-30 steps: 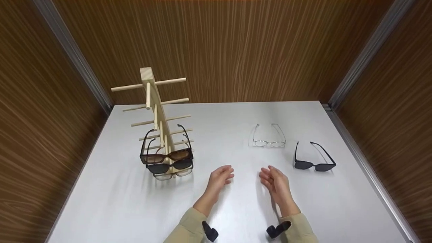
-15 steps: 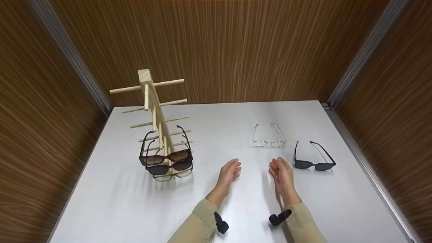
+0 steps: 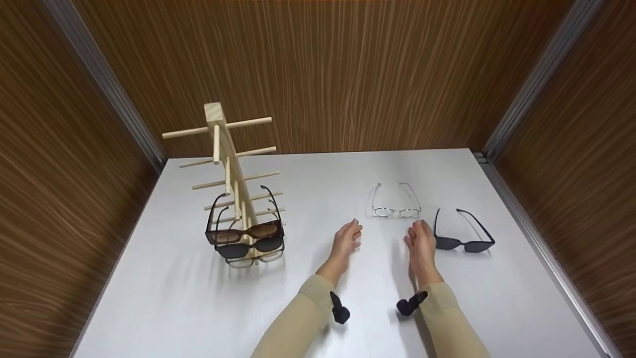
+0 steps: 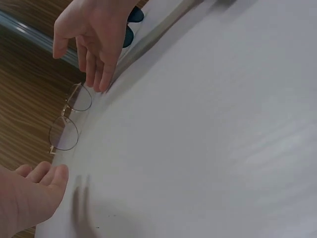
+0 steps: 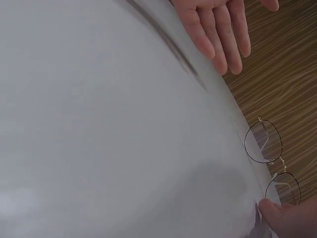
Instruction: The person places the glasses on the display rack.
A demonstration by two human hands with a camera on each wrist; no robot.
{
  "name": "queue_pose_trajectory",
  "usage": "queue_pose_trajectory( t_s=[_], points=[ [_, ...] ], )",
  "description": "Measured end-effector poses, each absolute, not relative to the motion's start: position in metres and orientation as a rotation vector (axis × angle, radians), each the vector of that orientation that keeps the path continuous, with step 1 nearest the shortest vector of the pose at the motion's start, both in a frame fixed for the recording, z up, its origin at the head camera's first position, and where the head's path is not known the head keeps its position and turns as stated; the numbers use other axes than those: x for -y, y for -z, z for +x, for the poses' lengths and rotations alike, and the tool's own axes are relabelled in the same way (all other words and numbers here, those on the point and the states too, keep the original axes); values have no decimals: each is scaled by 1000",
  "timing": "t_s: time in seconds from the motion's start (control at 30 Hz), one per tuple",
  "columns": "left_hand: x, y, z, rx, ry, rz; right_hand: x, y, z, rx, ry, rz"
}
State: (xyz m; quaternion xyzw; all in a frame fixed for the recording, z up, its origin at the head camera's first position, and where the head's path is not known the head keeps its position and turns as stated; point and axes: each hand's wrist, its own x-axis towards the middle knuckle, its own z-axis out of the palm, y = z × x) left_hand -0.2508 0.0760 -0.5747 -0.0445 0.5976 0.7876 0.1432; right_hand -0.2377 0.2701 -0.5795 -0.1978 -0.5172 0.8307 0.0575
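Both bare hands are over the white table, holding nothing, fingers relaxed. My left hand (image 3: 345,242) is in front and left of thin metal-framed eyeglasses (image 3: 384,212), which stand with temples unfolded and pointing back. Just in front of their right lens is my right hand (image 3: 423,248), its fingertips right at the frame. Its edge overlaps the left lens of black sunglasses (image 3: 478,246) at the right. In the left wrist view the eyeglasses (image 4: 64,134) lie between the two hands. The right wrist view shows the right thumb (image 5: 270,210) overlapping a lens of the eyeglasses (image 5: 263,141).
A wooden display rack (image 3: 233,154) with pegs stands on the left. On its lower pegs hang brown-lens sunglasses (image 3: 263,228), black sunglasses (image 3: 233,250) and clear-lens glasses (image 3: 241,263). Wood-grain panels (image 3: 318,74) wall in the table (image 3: 164,308) at the back and sides.
Both hands have moved forward and a little to the right, towards the metal-framed eyeglasses. The glasses and the rack have stayed in place.
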Motion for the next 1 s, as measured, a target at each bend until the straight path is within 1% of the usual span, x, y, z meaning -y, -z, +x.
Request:
queue_pose_trajectory(
  t_s=[0.23,0.5,0.67,1.0],
  points=[
    [-88,568,-264,-1656,-2294,-163,-274,587,-252,1624,-2394,-665],
    [-100,557,-279,-1536,-2355,-152,-275,576,-265,1645,-2376,-671],
    [-107,553,-288,-1517,-2342,-181,-278,571,-271,1691,-2344,-731],
    [-112,555,-304,-1546,-2310,-260,-285,568,-281,1612,-2379,-783]
  ],
)
